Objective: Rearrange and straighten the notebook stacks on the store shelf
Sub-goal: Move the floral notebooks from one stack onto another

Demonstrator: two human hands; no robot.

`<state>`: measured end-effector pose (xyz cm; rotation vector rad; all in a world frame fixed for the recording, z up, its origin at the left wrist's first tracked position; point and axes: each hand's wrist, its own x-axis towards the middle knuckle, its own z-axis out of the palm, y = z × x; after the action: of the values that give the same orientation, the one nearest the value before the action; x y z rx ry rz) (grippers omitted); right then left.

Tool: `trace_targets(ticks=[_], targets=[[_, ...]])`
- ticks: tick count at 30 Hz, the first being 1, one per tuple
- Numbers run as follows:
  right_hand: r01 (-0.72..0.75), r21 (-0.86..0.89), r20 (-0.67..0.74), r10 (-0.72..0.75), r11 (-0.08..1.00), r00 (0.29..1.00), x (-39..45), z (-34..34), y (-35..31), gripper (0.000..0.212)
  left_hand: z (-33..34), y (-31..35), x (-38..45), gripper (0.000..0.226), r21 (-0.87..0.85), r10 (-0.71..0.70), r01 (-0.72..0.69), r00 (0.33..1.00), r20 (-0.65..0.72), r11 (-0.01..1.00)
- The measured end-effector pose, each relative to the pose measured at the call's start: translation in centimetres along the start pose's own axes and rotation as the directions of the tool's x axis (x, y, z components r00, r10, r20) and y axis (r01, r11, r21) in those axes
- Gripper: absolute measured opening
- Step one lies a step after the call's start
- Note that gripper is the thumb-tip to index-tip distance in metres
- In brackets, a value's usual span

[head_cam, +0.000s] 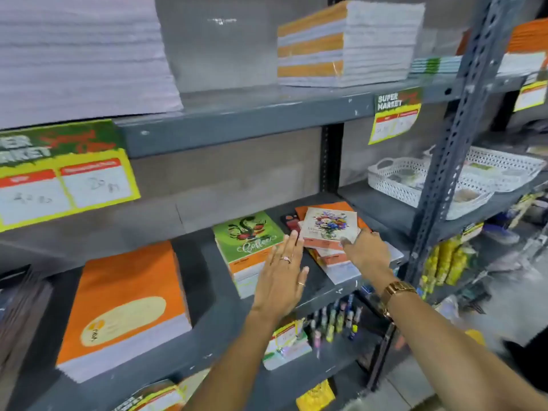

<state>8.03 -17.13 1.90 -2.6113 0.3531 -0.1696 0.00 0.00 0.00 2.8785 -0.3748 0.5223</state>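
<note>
On the middle shelf lie three notebook stacks: a large orange one at the left, a green-covered one in the middle, and a skewed stack topped by a flower-cover notebook at the right. My left hand is flat with its fingers apart, between the green stack and the flower stack. It holds nothing. My right hand rests on the front right corner of the flower stack, fingers bent over the top notebooks. Whether the right hand grips them or only presses on them is not clear.
The upper shelf carries a tall white paper stack and an orange-striped notebook stack. Price tags hang from the upper shelf's edge. White baskets stand to the right behind a perforated upright. Pens hang below the middle shelf.
</note>
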Motion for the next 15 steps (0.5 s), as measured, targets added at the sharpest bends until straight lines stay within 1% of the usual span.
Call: trace_targets(ticks=[1, 2, 4, 6, 8, 10, 13, 15], targets=[[-0.016, -0.004, 0.009, 0.016, 1.000, 1.000, 0.9, 0.2, 0.1, 0.054, 1.2, 0.0, 0.6, 0.060, -0.053, 0.004, -0.002, 0.999, 0.038, 0.999], [-0.035, -0.006, 0.011, 0.035, 0.999, 0.999, 1.6, 0.4, 0.2, 0.054, 1.6, 0.4, 0.8, 0.060, -0.091, 0.014, -0.004, 0.994, 0.110, 0.996], [-0.055, 0.021, 0.047, 0.054, 0.998, 0.997, 2.5, 0.9, 0.1, 0.050, 3.0, 0.5, 1.0, 0.057, -0.112, 0.027, -0.001, 0.974, 0.225, 0.994], [-0.064, 0.039, 0.055, 0.062, 0.997, 0.997, 3.5, 1.7, -0.1, 0.046, 4.4, 0.7, 1.4, 0.055, -0.118, 0.043, -0.006, 0.950, 0.309, 0.993], [-0.081, 0.022, 0.037, 0.080, 0.996, 0.996, 4.2, 2.2, -0.4, 0.047, 5.6, 0.6, 1.5, 0.054, -0.105, 0.043, -0.004, 0.928, 0.370, 0.994], [-0.081, -0.034, 0.050, 0.083, 0.996, 0.995, 5.0, 2.9, -0.7, 0.052, 6.8, 0.3, 1.5, 0.054, -0.090, 0.036, 0.000, 0.916, 0.399, 0.996], [-0.057, -0.230, 0.117, 0.086, 0.972, 0.989, 5.3, 3.4, -1.5, 0.072, 7.5, 0.0, 1.1, 0.054, -0.080, 0.031, 0.004, 0.904, 0.427, 0.997], [-0.063, -0.297, 0.157, 0.113, 0.953, 0.981, 5.9, 3.9, -1.6, 0.079, 7.7, -0.2, 1.0, 0.054, -0.067, 0.029, 0.000, 0.900, 0.435, 0.998]])
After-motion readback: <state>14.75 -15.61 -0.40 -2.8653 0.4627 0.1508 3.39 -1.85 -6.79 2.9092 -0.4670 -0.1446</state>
